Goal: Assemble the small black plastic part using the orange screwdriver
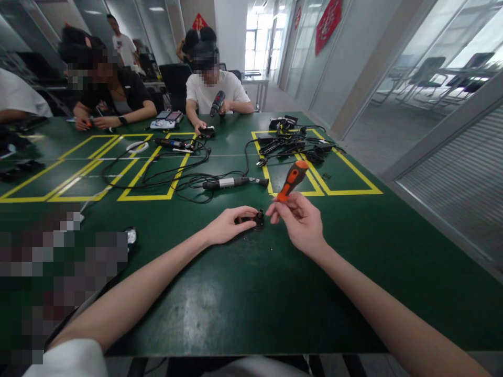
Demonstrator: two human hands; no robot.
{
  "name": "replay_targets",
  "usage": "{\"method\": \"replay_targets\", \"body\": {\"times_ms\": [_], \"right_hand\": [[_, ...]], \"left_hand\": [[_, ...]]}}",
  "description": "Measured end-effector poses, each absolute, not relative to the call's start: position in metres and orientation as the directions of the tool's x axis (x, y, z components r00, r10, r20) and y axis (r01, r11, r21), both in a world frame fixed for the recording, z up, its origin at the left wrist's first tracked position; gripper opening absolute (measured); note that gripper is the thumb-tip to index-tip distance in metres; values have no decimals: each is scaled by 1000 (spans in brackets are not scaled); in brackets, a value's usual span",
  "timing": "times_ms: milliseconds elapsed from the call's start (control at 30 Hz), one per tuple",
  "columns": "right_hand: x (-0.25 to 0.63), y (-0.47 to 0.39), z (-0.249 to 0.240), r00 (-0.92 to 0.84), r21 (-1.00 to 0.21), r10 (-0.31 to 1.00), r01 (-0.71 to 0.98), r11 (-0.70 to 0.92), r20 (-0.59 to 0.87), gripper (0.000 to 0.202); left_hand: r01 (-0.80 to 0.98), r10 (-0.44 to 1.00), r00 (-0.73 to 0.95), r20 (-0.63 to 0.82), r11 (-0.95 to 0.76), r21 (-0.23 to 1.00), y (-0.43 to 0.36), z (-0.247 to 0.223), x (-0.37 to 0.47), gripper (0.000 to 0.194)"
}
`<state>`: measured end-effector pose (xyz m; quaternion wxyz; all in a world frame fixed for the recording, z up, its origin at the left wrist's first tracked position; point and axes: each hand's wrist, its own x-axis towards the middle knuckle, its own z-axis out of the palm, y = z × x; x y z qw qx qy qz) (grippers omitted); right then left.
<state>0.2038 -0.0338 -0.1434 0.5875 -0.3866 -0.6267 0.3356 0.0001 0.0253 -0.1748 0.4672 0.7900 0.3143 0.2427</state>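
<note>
A small black part (pixel 258 221) stands on the green table (pixel 220 283), with a short upright piece on top. The fingers and thumb of my left hand (pixel 230 225) are closed round its left side. To the right of it, my right hand (pixel 304 222) is raised slightly above the table and grips an orange and black screwdriver (pixel 292 180) near the lower end of its handle. The handle points up and to the right. Its shaft is hidden by my fingers, and the right hand is apart from the black part.
Beyond my hands lies a grey and black corded tool (pixel 231 183) with looped cables. A tangle of black cables (pixel 291 144) and tiny screws (pixel 326 176) lie at the back right. Across the table, a person in white (pixel 236 86) holds a power driver (pixel 217 103).
</note>
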Motion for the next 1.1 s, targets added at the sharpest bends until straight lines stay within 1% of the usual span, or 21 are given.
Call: {"method": "replay_targets", "body": {"times_ms": [333, 600, 767, 900, 967, 1100], "right_hand": [[203, -33, -152, -54, -866, 880, 157, 475, 472, 22], [202, -32, -150, -45, -880, 890, 135, 455, 453, 26], [203, -33, -147, -56, -836, 867, 241, 493, 495, 16], [204, -34, -144, -1, -787, 834, 329, 521, 552, 13], [203, -34, -143, 12, -786, 831, 330, 522, 556, 13], [201, -34, -143, -15, -813, 849, 280, 511, 529, 15]], "left_hand": [[256, 717, 691, 89, -359, 898, 25, -174, 0, 36], [258, 720, 689, 83, -351, 900, 24, -174, 2, 35], [258, 720, 687, 92, -361, 896, 24, -173, 2, 35], [255, 714, 695, 91, -362, 897, 24, -172, 2, 35], [258, 717, 691, 87, -357, 898, 24, -172, 1, 35], [259, 713, 697, 85, -359, 897, 24, -171, 1, 36]]}}
